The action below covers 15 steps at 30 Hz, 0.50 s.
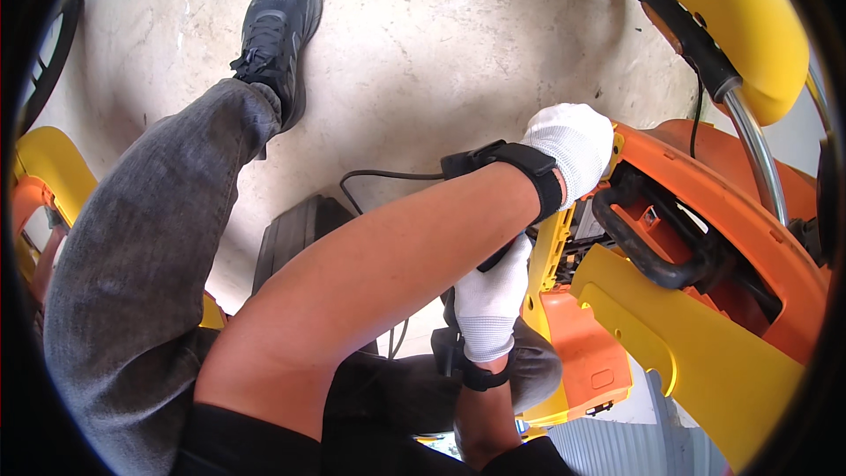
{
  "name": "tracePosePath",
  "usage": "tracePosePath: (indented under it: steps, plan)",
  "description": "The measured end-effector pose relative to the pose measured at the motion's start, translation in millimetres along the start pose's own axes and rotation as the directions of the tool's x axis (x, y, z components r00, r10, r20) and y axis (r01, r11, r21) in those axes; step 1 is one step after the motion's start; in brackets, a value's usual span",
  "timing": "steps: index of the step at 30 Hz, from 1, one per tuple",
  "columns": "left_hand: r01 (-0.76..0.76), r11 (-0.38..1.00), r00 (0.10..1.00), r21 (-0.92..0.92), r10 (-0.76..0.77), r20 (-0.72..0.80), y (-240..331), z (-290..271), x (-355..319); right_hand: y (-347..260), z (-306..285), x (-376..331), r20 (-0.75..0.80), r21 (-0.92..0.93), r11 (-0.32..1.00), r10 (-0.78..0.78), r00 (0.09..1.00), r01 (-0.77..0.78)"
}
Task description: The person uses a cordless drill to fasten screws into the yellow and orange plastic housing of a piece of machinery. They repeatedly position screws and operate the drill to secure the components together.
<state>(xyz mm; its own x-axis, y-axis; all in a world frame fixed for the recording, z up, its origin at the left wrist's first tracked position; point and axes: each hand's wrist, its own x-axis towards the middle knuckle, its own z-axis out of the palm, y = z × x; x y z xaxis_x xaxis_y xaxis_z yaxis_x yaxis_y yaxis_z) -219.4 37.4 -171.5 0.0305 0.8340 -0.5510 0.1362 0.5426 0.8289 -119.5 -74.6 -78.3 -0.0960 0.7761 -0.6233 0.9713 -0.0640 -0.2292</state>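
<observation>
My left hand (573, 148), in a white glove, reaches across to the right and rests against the upper edge of an orange and yellow vehicle body (582, 344). Its fingers are turned away and hidden behind the back of the hand. Below it, partly under my left forearm, my right hand (495, 295), also white-gloved, is closed beside the yellow frame edge (548, 251). A dark piece shows at its fingers, too covered to name. Black straps with small boxes (504, 156) sit on both wrists.
A black curved bar (652, 256) lies in the opening of the orange shell, above a yellow panel (679, 335). A chrome tube (756, 154) rises at the right. A dark case (295, 234) and a black cable (388, 173) are on the concrete floor, near my legs.
</observation>
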Motion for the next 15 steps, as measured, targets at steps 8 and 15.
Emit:
tracePosePath:
  steps: [8, 15]
  plan:
    - [-0.012, 1.000, 1.000, 0.015, 0.013, -0.023, 4, 4, 0, 2, -4, -23, 0.227, -0.008, 0.999, 0.051, 0.972, -0.051]
    - [-0.009, 1.000, 1.000, 0.000, 0.009, -0.010, -1, 2, 0, 32, 11, -43, 0.308, 0.049, 0.996, 0.061, 0.949, -0.080]
